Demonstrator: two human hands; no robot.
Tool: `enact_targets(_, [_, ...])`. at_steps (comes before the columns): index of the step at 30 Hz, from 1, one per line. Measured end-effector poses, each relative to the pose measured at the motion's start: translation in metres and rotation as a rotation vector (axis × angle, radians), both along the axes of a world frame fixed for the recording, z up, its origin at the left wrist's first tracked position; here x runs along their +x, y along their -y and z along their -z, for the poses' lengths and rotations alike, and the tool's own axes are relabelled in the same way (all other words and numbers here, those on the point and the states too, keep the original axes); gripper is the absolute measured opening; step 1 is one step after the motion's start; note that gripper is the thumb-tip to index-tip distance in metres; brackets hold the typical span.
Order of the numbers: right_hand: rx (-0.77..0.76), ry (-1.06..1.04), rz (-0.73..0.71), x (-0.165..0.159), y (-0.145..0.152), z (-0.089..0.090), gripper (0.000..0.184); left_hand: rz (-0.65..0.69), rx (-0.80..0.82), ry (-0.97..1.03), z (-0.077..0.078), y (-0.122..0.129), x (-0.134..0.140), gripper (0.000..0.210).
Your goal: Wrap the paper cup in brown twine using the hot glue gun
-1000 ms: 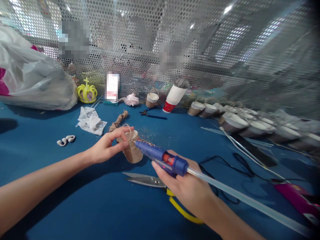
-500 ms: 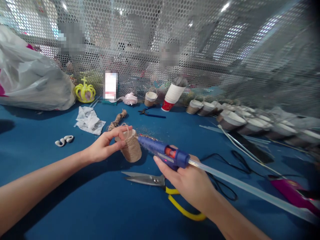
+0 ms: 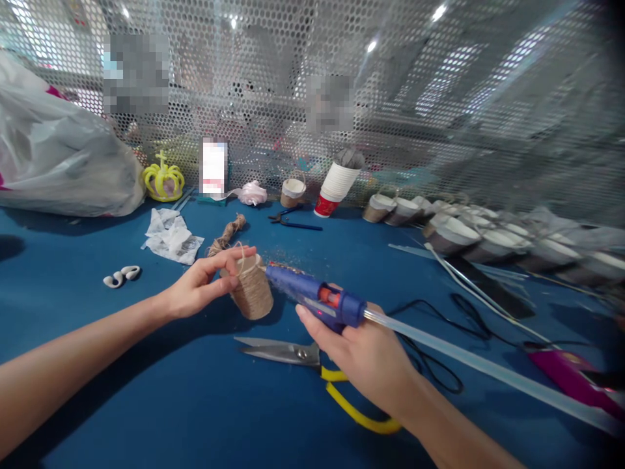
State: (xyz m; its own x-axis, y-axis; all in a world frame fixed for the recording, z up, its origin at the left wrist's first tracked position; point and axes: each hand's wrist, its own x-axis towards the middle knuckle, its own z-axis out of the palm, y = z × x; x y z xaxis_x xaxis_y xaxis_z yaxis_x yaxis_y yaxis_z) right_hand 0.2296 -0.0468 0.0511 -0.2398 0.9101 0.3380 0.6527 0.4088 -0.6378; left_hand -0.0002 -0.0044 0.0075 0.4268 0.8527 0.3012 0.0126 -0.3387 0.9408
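Note:
My left hand (image 3: 202, 284) grips a small cup wrapped in twine (image 3: 252, 291) by its rim, with the fingers closed on the near-left side. The cup is slightly tilted. My right hand (image 3: 368, 355) is wrapped round a blue hot glue gun (image 3: 305, 290), and a long clear glue stick (image 3: 469, 361) sticks out of its back end. The gun's nozzle is at the right side of the cup's rim; whether it touches, I cannot tell. Below the gun lie scissors with yellow handles (image 3: 297, 354), partly hidden by my right hand. A twisted bundle of twine (image 3: 228, 234) lies behind the cup.
Several twine-wrapped cups (image 3: 454, 234) line the back right. Stacked paper cups (image 3: 336, 185), pliers (image 3: 297, 223), a yellow crown (image 3: 164, 179) and a plastic bag (image 3: 63, 150) stand or lie along the mesh screen (image 3: 273, 85). A black cable (image 3: 439, 312) curls right of my right hand.
The twine-wrapped cup has turned a little more upright in my left hand. The glue gun stays at its rim. The whole view has shifted slightly.

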Motion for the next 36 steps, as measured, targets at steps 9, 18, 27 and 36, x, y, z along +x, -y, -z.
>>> enact_targets(9, [0.085, 0.199, -0.044, 0.010, -0.004, 0.002, 0.018, 0.006, 0.010, -0.007, 0.002, 0.000, -0.003, 0.024])
enact_targets(18, [0.054, 0.174, -0.004, 0.009, -0.007, 0.005, 0.028, 0.008, 0.000, 0.005, 0.002, 0.000, -0.002, 0.025])
enact_targets(27, [-0.006, 0.148, 0.045, 0.006, -0.001, 0.003, 0.033, 0.013, 0.006, 0.011, 0.002, 0.000, -0.002, 0.023])
enact_targets(36, [0.049, 0.168, 0.034, 0.006, -0.002, 0.004, 0.031, 0.017, -0.016, 0.033, 0.003, -0.001, -0.001, 0.024])
